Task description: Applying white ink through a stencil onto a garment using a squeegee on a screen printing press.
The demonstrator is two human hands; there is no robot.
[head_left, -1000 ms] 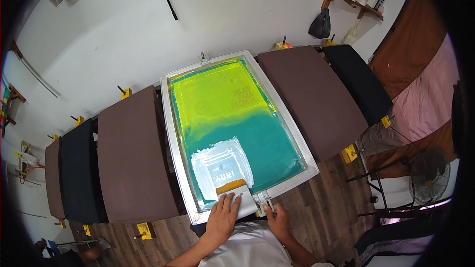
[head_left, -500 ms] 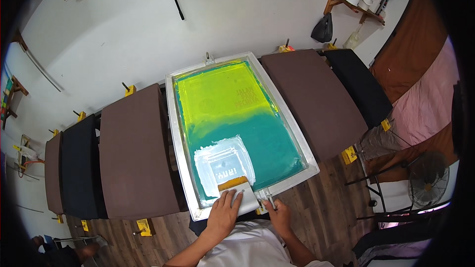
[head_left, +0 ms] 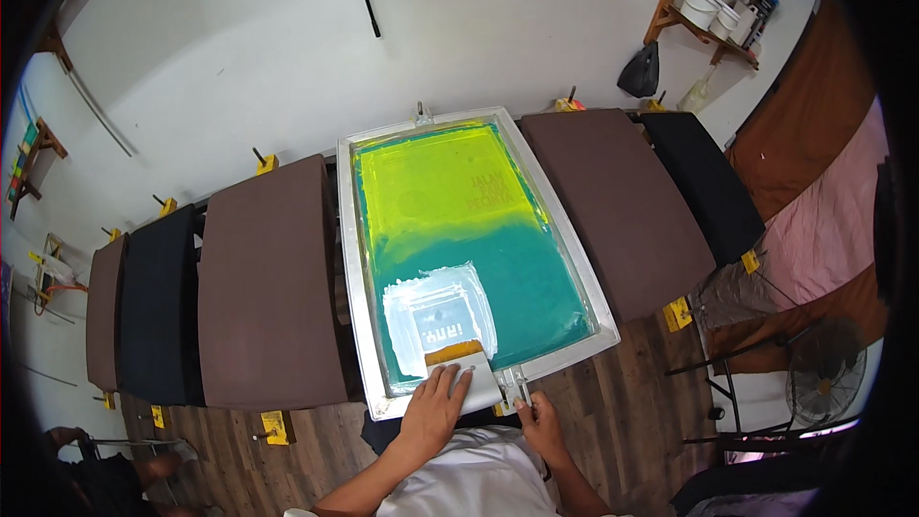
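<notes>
A screen printing frame [head_left: 369,369] with a metal rim lies across a printing station in front of me. Its mesh is bright yellow-green at the far part and teal nearer me. White ink [head_left: 402,318] surrounds a small lettered patch near its close end. My left hand [head_left: 433,412] lies over a squeegee [head_left: 486,396], fingers and thumb against its pale metal holder. The squeegee's amber blade [head_left: 454,352] touches the inked area. At the frame's near edge, the fingers of my right hand [head_left: 546,429] are pinched at a metal clamp [head_left: 514,387]; their tips are partly hidden.
Brown boards [head_left: 268,297] and black boards [head_left: 158,311] stand in a row on both sides, with yellow blocks [head_left: 276,426] at their ends. A shelf [head_left: 713,31] with white tubs hangs on the wall. A fan [head_left: 823,369] stands right. Another person's leg [head_left: 163,469] shows lower left.
The whole view has shifted slightly, so the frame and boards sit a little to the right. Both hands keep their places at the squeegee and the clamp.
</notes>
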